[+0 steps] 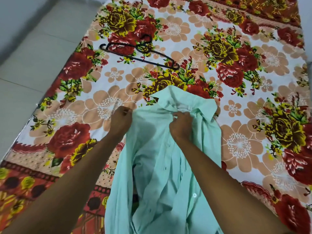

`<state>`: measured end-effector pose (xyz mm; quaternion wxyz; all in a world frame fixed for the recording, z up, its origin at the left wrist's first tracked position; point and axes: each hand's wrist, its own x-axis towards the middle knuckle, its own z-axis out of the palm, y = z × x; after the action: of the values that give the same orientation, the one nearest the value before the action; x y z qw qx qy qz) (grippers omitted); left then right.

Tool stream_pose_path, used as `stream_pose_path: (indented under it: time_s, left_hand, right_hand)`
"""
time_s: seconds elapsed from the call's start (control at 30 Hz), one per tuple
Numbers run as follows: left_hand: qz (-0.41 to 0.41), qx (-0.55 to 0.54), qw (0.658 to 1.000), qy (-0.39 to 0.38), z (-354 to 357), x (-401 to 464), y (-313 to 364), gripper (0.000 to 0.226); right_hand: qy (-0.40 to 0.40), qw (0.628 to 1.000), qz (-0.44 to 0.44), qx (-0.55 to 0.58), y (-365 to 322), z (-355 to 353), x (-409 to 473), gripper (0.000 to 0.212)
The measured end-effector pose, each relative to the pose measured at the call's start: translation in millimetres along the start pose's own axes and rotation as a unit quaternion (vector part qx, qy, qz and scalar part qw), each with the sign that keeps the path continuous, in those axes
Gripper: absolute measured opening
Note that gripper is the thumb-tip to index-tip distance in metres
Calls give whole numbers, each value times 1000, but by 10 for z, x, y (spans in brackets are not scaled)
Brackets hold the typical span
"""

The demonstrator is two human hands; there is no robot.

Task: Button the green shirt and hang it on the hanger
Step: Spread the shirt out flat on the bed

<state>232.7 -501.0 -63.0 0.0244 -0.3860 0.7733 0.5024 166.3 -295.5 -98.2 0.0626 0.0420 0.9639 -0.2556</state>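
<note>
The pale green shirt (160, 157) hangs crumpled in front of me over the flowered bed sheet (244, 81), collar at the top, front open, with a white button showing low on the right placket. My left hand (120, 119) grips the shirt's left shoulder edge. My right hand (182, 124) pinches the fabric just below the collar. A black hanger (140, 51) lies flat on the sheet farther away, up and left of the shirt, apart from both hands.
The bed fills most of the view. Its left edge runs diagonally, with pale tiled floor (33, 56) beyond it.
</note>
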Motion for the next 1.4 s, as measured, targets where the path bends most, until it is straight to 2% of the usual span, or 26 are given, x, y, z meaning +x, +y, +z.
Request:
stream_pose_path:
  time_s: [0.07, 0.1, 0.17, 0.2, 0.3, 0.37, 0.4, 0.47, 0.53, 0.6, 0.67, 0.73, 0.8, 0.83, 0.9, 0.97, 1.03, 1.13, 1.2, 1.3, 1.4]
  left_hand:
    - [72, 92, 993, -2, -38, -200, -60, 38]
    - [104, 139, 985, -11, -27, -317, -116, 49]
    - [120, 206, 970, -43, 16, -524, -268, 57]
    - [109, 223, 967, -49, 8, -564, -370, 52]
    - [74, 220, 972, -25, -123, -477, -511, 19]
    - [43, 180, 982, -17, -233, -330, -531, 13]
    - [19, 139, 990, -21, -285, -260, -536, 10]
    - [-31, -9, 999, -36, -329, -166, -494, 7]
    - [-64, -104, 991, -46, -413, -159, -482, 13]
    - [-104, -83, 986, -103, -548, -215, -543, 27]
    - [-129, 8, 972, -195, -690, -304, -657, 24]
    - [-140, 39, 964, -224, -798, -340, -736, 26]
    - [-131, -37, 975, -175, -860, -305, -779, 18]
    - [-120, -83, 980, -136, -856, -274, -796, 12]
    - [-122, -161, 976, -85, -853, -240, -803, 4]
    - [-135, -193, 967, -96, -815, -285, -887, 26]
    - [-126, -142, 975, -117, -798, -456, -994, 33]
    - [-109, -18, 989, -103, -743, -725, -1139, 40]
    - [-123, 11, 988, -94, -758, -881, -1208, 41]
    - [-122, 20, 991, -43, -836, -1056, -1342, 48]
    - [-106, 20, 994, 22, -978, -1161, -1491, 42]
  right_hand:
    - [49, 989, -126, -58, -113, 43, -245, 34]
    - [40, 978, -199, -52, -151, 91, -363, 34]
    - [-28, 955, -293, -29, -164, 233, -510, 33]
    - [-62, 949, -306, -38, -163, 315, -537, 34]
    - [-103, 934, -316, -132, -70, 467, -461, 49]
    - [-110, 926, -321, -167, 16, 514, -391, 58]
    - [-115, 925, -316, -177, 53, 535, -378, 61]
    - [-111, 928, -300, -191, 84, 563, -372, 63]
    - [-103, 929, -292, -204, 70, 592, -387, 65]
    - [-106, 928, -290, -207, 45, 589, -402, 66]
    - [-121, 930, -277, -210, 13, 574, -408, 66]
    - [-121, 937, -244, -219, -73, 570, -443, 65]
    - [-88, 941, -236, -224, -217, 595, -555, 64]
    - [-73, 938, -260, -216, -268, 616, -633, 63]
    - [-84, 908, -358, -203, -265, 685, -808, 62]
    - [-104, 878, -417, -211, -164, 732, -927, 61]
    - [-101, 876, -414, -225, -102, 769, -957, 62]
    - [-94, 881, -389, -252, -119, 796, -971, 62]
    - [-95, 885, -381, -251, -217, 778, -1038, 62]
    - [-115, 851, -465, -213, -244, 779, -1230, 56]
    - [-134, 822, -510, -216, -123, 797, -1304, 56]
